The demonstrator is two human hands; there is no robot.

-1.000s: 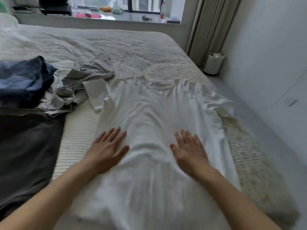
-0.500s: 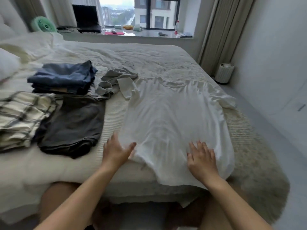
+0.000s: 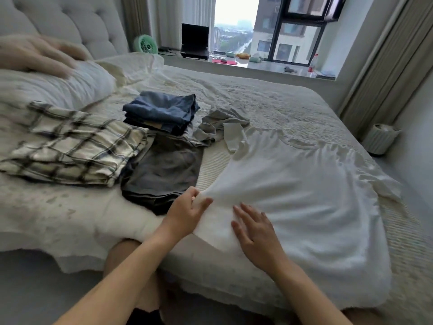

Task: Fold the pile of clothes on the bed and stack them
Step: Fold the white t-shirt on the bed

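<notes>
White T-shirt point(image 3: 293, 195) lies flat on bed point(image 3: 293, 109), beside folded clothes. Left hand point(image 3: 187, 213) pinches its near left hem, fingers curled. Right hand point(image 3: 254, 233) rests flat on shirt, fingers straight and spread.

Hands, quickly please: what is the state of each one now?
Left hand: pinches the white T-shirt edge.
Right hand: open, flat on the shirt.

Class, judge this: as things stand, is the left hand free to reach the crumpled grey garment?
Probably not at once: the left hand grips the white T-shirt edge. Nothing blocks the crumpled grey garment.
</notes>
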